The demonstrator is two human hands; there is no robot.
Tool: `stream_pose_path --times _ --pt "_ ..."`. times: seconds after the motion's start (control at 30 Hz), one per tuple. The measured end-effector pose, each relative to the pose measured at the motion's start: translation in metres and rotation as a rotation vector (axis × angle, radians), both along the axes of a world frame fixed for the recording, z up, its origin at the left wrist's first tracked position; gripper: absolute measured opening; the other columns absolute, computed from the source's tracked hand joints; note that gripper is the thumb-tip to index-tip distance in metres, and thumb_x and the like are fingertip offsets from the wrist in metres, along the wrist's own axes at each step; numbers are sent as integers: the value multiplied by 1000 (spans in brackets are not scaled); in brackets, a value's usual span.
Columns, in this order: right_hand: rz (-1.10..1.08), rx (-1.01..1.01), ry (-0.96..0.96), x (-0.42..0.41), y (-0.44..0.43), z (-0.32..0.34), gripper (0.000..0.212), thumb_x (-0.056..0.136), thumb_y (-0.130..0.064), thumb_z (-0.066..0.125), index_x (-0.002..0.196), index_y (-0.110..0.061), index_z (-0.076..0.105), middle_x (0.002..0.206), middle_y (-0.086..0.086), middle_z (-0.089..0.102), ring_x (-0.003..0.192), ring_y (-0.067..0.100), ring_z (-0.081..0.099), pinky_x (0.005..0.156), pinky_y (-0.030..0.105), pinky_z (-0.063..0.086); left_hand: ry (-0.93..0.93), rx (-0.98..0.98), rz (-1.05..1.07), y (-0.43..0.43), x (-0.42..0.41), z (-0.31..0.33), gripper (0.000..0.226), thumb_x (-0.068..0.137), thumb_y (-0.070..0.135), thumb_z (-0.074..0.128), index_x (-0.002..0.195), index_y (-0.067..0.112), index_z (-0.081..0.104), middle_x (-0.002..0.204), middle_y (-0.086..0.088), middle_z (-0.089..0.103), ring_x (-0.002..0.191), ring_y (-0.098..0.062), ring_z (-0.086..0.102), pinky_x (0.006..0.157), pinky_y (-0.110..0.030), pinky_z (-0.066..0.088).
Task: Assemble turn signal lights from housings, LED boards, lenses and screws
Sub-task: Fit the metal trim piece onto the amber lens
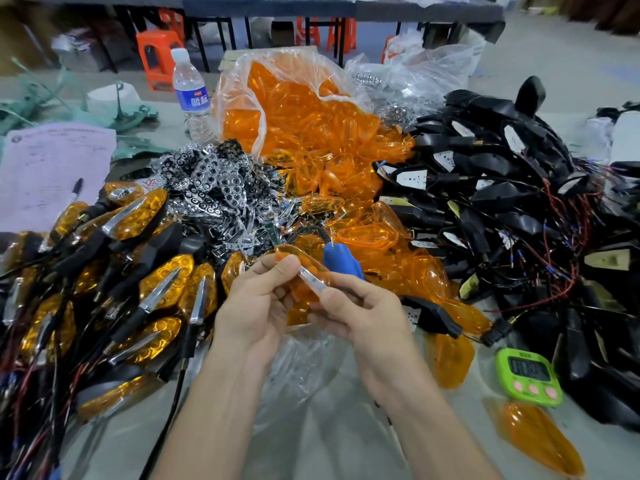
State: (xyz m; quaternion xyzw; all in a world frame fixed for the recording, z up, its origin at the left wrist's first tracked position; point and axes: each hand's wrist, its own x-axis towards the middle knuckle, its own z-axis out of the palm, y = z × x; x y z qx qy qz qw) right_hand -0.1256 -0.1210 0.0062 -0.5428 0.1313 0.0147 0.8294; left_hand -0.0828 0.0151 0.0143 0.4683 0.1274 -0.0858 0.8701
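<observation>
Orange lens (304, 268) left of green timer (528, 375) | my left hand (256, 306) pinches it, my right hand (363, 313) pinches its chrome strip (313, 280) | risk: strip may seat crooked under uneven pressure

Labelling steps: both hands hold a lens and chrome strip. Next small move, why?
Probably press the chrome strip into the orange lens: the left hand grips the lens, the right hand pinches the strip lying along it.
</observation>
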Motion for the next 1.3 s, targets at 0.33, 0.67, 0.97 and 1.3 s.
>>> stream_pose_path --times 0.33,0.67,0.97,1.3 --pt "-2 59 -39 1 3 -1 15 88 10 71 98 1 76 77 15 75 60 20 68 64 30 62 -74 42 30 -5 -12 7 17 72 16 75 85 7 67 82 -16 72 61 -22 70 45 -31 55" --pt "-4 -1401 -248 -21 -9 -11 23 74 -8 80 79 -28 71 80 -13 67 83 16 64 73 28 45 -227 955 -153 15 -16 -14 36 77 -11 81 79 26 80 90 5 80 86 -14 76 77 -29 62" --pt "-201 -1340 -47 21 -112 12 41 90 -2 58 116 -27 79 111 0 78 85 14 70 91 32 56 -307 1585 -72 -5 -19 -15 33 91 10 67 88 40 80 116 16 77 95 -18 72 86 -34 57" --pt "-81 -1948 -69 89 -185 -16 33 95 -28 70 125 -14 74 153 9 53 145 38 36 117 53 24 -379 1407 -76 -39 -12 -12 27 91 16 71 87 40 81 101 21 76 59 1 60 56 -17 41"
